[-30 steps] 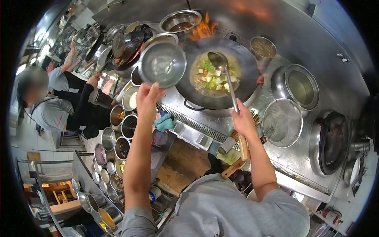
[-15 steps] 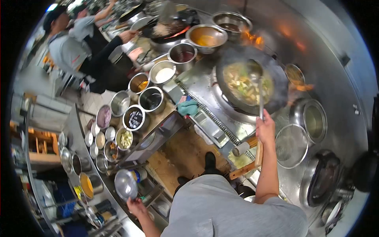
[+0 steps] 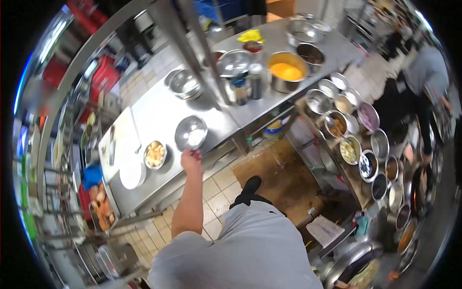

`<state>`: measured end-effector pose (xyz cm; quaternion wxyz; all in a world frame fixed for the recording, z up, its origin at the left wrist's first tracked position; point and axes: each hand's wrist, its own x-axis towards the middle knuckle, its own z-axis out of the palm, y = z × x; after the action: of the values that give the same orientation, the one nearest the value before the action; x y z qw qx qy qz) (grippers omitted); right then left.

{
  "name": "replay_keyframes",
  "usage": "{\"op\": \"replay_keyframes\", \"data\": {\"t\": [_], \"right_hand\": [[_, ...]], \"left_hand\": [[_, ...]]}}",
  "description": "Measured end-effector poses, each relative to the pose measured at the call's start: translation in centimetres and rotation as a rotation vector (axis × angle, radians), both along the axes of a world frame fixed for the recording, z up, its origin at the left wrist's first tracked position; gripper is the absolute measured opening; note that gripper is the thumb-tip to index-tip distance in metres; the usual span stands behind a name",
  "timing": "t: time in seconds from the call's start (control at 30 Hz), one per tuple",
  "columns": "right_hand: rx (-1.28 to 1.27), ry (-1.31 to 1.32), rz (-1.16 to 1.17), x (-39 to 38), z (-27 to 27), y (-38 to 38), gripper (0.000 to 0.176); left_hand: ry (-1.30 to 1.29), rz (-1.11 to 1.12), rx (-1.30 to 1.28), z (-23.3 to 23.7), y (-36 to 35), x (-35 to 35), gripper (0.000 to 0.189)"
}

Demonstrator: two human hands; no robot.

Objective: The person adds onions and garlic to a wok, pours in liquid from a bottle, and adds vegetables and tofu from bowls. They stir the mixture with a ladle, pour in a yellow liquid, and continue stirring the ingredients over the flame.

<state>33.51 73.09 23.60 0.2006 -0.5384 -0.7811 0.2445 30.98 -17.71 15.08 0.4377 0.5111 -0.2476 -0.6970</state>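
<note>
My left hand [image 3: 192, 163] grips the near rim of a shiny metal bowl [image 3: 191, 132], its fingers closed on the edge. The bowl looks bare inside and overlaps the steel counter [image 3: 159, 108] in this view. Left of it stands a small metal bowl [image 3: 155, 154] of pale yellow chunks, beside a white round container [image 3: 132, 174]. My right hand is outside the view. At the lower right edge shows part of the wok [image 3: 353, 260] with food in it.
A steel post [image 3: 207, 53] rises at the counter's far edge. Behind are stacked metal bowls [image 3: 184, 83], bottles [image 3: 255, 82] and a pot of orange liquid [image 3: 287, 71]. A white cutting board [image 3: 120, 139] lies left. Ingredient pots [image 3: 350, 148] and a person [image 3: 426, 72] are right.
The view has swung left from the stove to the counter. My left hand has carried the metal bowl over there. My right hand, earlier on a ladle in the wok, has left the view.
</note>
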Motion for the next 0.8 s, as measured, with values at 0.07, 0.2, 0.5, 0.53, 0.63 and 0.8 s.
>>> {"op": "replay_keyframes", "data": {"t": [0.07, 0.2, 0.5, 0.53, 0.63, 0.8], "right_hand": [[0.059, -0.067, 0.067, -3.3, -0.1, -1.1, 0.037], [0.138, -0.169, 0.148, -7.3, 0.8, -2.9, 0.036], [0.266, -0.279, 0.156, -7.9, 2.3, -1.1, 0.033], [0.28, -0.292, 0.156, -7.4, 2.6, -0.4, 0.033], [0.345, -0.356, 0.171, -4.7, 3.1, 3.8, 0.032], [-0.317, 0.644, 0.417, 3.1, -0.8, 5.2, 0.029]], "left_hand": [[0.02, -0.002, -0.012, -1.9, -1.2, 0.3, 0.014], [0.108, -0.123, -0.107, 0.6, -1.3, 0.1, 0.042], [0.191, 0.251, 0.012, -4.2, -6.5, 8.2, 0.051], [0.159, 0.238, -0.044, -5.1, -7.1, 9.5, 0.047], [0.042, 0.202, 0.034, -4.3, -8.3, 12.2, 0.033], [-0.009, -0.215, -0.165, -7.0, -12.1, 15.7, 0.02]]}}
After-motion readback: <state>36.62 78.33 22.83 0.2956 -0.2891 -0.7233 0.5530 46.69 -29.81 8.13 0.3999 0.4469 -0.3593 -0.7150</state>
